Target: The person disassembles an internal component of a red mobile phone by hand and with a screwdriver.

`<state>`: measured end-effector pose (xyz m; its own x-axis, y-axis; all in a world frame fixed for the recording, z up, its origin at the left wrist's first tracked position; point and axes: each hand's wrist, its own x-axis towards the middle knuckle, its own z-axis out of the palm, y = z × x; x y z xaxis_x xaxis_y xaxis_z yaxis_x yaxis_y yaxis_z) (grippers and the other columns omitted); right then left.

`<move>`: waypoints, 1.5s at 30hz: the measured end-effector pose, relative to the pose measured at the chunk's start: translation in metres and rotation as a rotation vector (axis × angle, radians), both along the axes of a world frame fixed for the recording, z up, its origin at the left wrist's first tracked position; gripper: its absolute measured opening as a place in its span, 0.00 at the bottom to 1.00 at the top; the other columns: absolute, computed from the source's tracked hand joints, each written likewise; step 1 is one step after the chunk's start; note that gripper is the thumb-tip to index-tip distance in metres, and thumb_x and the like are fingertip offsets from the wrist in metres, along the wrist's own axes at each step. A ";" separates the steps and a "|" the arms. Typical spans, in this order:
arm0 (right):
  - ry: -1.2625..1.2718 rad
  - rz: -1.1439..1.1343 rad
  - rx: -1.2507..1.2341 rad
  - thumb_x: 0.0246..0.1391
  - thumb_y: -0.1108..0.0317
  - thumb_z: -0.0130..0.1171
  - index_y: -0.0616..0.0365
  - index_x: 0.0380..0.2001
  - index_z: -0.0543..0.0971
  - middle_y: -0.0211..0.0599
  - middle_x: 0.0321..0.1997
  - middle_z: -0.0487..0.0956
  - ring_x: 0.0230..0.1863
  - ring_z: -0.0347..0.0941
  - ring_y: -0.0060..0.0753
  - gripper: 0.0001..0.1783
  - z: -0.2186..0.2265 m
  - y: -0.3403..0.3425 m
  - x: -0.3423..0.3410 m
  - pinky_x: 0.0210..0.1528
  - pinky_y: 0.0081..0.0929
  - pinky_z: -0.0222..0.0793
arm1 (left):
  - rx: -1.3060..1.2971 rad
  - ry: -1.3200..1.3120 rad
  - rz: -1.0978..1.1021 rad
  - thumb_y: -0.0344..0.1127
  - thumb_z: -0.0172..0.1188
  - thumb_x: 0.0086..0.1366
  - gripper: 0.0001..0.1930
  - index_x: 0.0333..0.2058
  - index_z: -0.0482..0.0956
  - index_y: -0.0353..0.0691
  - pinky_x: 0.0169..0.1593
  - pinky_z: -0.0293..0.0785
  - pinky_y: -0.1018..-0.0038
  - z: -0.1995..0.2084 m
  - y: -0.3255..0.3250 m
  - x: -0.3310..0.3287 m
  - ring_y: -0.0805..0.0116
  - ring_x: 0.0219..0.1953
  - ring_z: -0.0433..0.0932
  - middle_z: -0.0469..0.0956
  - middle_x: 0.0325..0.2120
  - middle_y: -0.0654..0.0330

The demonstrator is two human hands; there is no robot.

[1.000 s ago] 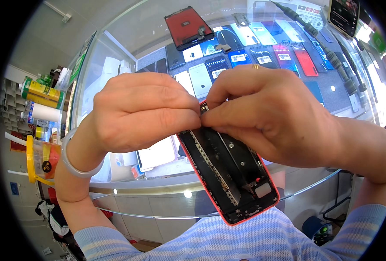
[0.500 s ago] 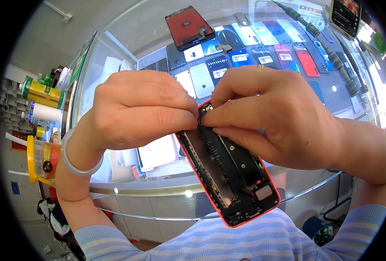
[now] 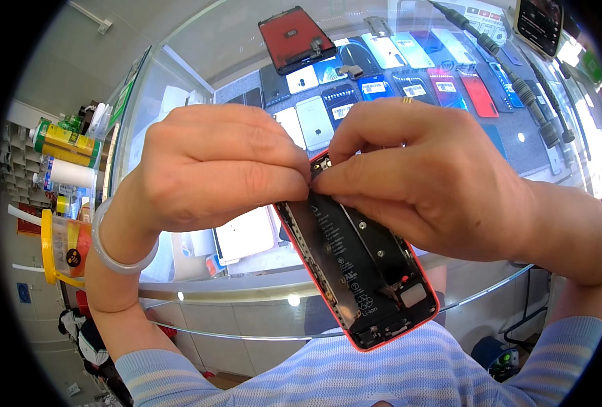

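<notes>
An opened phone with a red rim tilts in front of me, its lower end reaching past the counter's front edge. Inside it lies a black battery beside a black metal plate with screws. My left hand is closed at the phone's upper left edge, fingers curled over it. Opposite it, my right hand pinches at the upper inside of the phone, thumb and forefinger pressed together. The fingertips of both hands nearly meet above the battery's top end. Whatever the right fingertips grip is hidden.
A detached phone screen assembly with a red back lies on the glass counter. Several phones and back covers, among them a red one, are under the glass. Dark jointed arms and a lit phone stand at right. A yellow-rimmed jug is at left.
The phone has tipped slightly, and more of the battery's printed face catches the light. Both hands keep nearly the same place and grip.
</notes>
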<state>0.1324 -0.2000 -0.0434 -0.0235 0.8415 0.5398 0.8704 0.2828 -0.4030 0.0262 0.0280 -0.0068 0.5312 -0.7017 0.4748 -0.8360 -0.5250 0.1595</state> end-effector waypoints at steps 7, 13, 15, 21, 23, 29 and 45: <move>-0.001 0.004 0.002 0.48 0.75 0.70 0.60 0.35 0.85 0.41 0.37 0.80 0.33 0.80 0.43 0.09 -0.001 0.000 0.001 0.32 0.32 0.75 | 0.018 0.013 0.004 0.25 0.68 0.48 0.07 0.28 0.83 0.31 0.31 0.81 0.69 0.002 -0.001 -0.001 0.56 0.26 0.82 0.81 0.27 0.53; 0.005 0.005 0.001 0.48 0.75 0.70 0.60 0.35 0.85 0.41 0.37 0.80 0.33 0.79 0.43 0.09 -0.001 0.000 0.000 0.32 0.32 0.73 | 0.012 0.029 0.011 0.26 0.69 0.49 0.07 0.28 0.83 0.31 0.31 0.81 0.69 0.002 -0.001 0.000 0.57 0.26 0.82 0.82 0.27 0.53; 0.012 0.003 -0.007 0.48 0.76 0.70 0.61 0.35 0.85 0.41 0.37 0.79 0.33 0.79 0.43 0.09 -0.001 0.000 0.000 0.32 0.32 0.73 | 0.020 0.020 0.016 0.26 0.69 0.49 0.07 0.28 0.83 0.31 0.31 0.80 0.69 0.002 -0.001 -0.001 0.57 0.26 0.82 0.82 0.27 0.53; 0.013 0.015 0.025 0.48 0.75 0.70 0.60 0.35 0.85 0.42 0.37 0.79 0.34 0.79 0.44 0.08 -0.002 0.001 -0.001 0.33 0.33 0.73 | 0.042 0.002 0.012 0.25 0.69 0.47 0.08 0.28 0.83 0.31 0.30 0.80 0.70 0.002 0.000 0.000 0.57 0.26 0.82 0.82 0.27 0.52; 0.003 0.014 0.037 0.48 0.75 0.70 0.60 0.35 0.85 0.42 0.37 0.79 0.34 0.79 0.44 0.08 -0.002 0.002 -0.001 0.34 0.33 0.73 | 0.042 -0.018 0.009 0.24 0.69 0.47 0.08 0.28 0.83 0.31 0.30 0.80 0.70 0.001 -0.001 0.000 0.57 0.26 0.82 0.81 0.27 0.52; 0.000 -0.017 0.028 0.48 0.76 0.69 0.61 0.34 0.84 0.42 0.36 0.80 0.35 0.79 0.45 0.08 -0.003 0.001 -0.001 0.35 0.34 0.74 | 0.057 -0.050 0.039 0.23 0.70 0.45 0.09 0.28 0.83 0.31 0.29 0.79 0.70 0.001 -0.003 -0.003 0.58 0.26 0.81 0.81 0.27 0.53; 0.196 -0.097 0.082 0.45 0.77 0.69 0.60 0.39 0.72 0.37 0.34 0.76 0.30 0.75 0.37 0.19 -0.003 0.004 -0.004 0.31 0.31 0.70 | -0.017 0.217 0.075 0.21 0.70 0.42 0.12 0.29 0.82 0.39 0.32 0.76 0.71 0.005 -0.002 0.002 0.61 0.32 0.82 0.83 0.31 0.61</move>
<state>0.1287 -0.1961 -0.0465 0.1672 0.7876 0.5931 0.8025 0.2408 -0.5459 0.0285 0.0265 -0.0013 0.6721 -0.6496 0.3554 -0.7403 -0.5797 0.3405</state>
